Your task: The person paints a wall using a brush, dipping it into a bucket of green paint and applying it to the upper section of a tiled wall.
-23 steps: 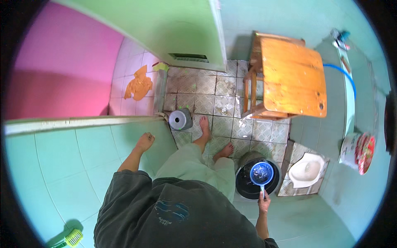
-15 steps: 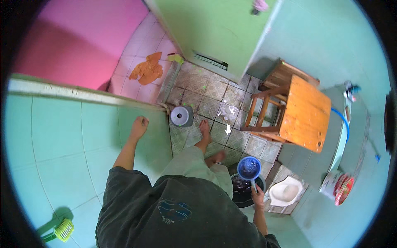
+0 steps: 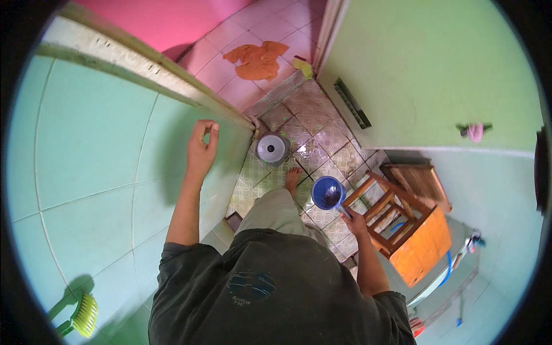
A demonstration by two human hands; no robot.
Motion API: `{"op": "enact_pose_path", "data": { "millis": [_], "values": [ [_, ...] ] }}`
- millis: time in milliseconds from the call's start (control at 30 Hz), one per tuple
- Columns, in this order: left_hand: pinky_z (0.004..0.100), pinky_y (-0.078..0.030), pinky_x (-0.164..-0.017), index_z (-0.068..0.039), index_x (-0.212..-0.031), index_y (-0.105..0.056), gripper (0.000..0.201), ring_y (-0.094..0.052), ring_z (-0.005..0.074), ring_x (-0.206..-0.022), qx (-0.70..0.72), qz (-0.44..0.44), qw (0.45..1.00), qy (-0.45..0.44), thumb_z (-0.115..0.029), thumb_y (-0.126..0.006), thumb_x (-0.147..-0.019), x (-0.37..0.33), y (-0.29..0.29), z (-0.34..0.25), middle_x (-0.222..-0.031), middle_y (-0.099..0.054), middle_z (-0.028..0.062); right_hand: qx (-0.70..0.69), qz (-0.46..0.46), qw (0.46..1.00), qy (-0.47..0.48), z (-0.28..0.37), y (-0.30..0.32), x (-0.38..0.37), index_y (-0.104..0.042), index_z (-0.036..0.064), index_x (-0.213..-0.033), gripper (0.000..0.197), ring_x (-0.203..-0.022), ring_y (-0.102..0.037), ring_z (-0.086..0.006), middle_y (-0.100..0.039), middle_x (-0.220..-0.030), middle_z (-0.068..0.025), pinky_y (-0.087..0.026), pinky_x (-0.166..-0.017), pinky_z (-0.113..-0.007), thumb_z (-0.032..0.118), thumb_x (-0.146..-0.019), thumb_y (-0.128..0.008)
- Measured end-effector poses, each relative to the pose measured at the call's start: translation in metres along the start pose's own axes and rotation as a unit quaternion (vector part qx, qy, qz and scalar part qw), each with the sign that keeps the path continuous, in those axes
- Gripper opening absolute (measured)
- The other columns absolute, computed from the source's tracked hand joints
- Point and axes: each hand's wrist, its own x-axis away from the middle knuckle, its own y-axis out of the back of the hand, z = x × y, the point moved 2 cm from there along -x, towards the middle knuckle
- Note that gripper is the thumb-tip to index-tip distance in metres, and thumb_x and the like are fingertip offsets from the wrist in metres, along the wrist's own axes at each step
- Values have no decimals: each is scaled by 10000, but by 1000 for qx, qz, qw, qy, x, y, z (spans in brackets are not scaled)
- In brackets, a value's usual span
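A blue dipper (image 3: pixel 319 186), its handle clasped in the right hand (image 3: pixel 355 223), has swung from the dark tub to above the tiled floor (image 3: pixel 332 138), carrying apparent water clear of it. The left hand (image 3: pixel 202 150), loosely curled, appears empty beside the wall (image 3: pixel 109 144).

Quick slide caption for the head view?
Right hand holds a blue dipper above tiled floor; left hand raised near turquoise wall.

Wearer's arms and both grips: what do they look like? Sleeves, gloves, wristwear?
Left sleeve and right sleeve: short, loose, dark grey, part of a shirt with a bluish print. Left forearm and right forearm bare. Left grip and right grip: ungloved human hands. No watch or bracelet visible.
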Motion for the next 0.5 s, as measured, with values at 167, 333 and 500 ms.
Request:
{"op": "enact_pose_path", "data": {
  "millis": [167,333,500],
  "values": [
    [293,-445,-851,-8,-944,-567,102,-587,186,-941,-26,-68,997,-16,-106,-538,-946,-18,50,-52,-970,-619,110,141,110,980,90,63,17,-86,-642,69,-1150,428,-923,-670,-270,-692,-990,-153,-505,-812,-373,373,-850,-667],
    [347,-491,-785,16,-899,-555,64,-618,259,-901,-55,-149,981,-109,-15,-604,-874,-28,85,-88,-957,-626,154,268,128,938,180,134,4,-145,-667,123,-1067,346,-843,-653,-356,-681,-905,-159,-517,-749,-450,386,-848,-619],
    [360,-484,-830,16,-900,-554,49,-617,285,-959,-135,-217,952,-170,0,-590,-871,-54,110,-125,-1005,-615,167,305,160,918,196,173,-29,-183,-660,112,-1072,368,-865,-653,-356,-680,-920,-170,-517,-781,-454,389,-835,-613]
  ]
}}
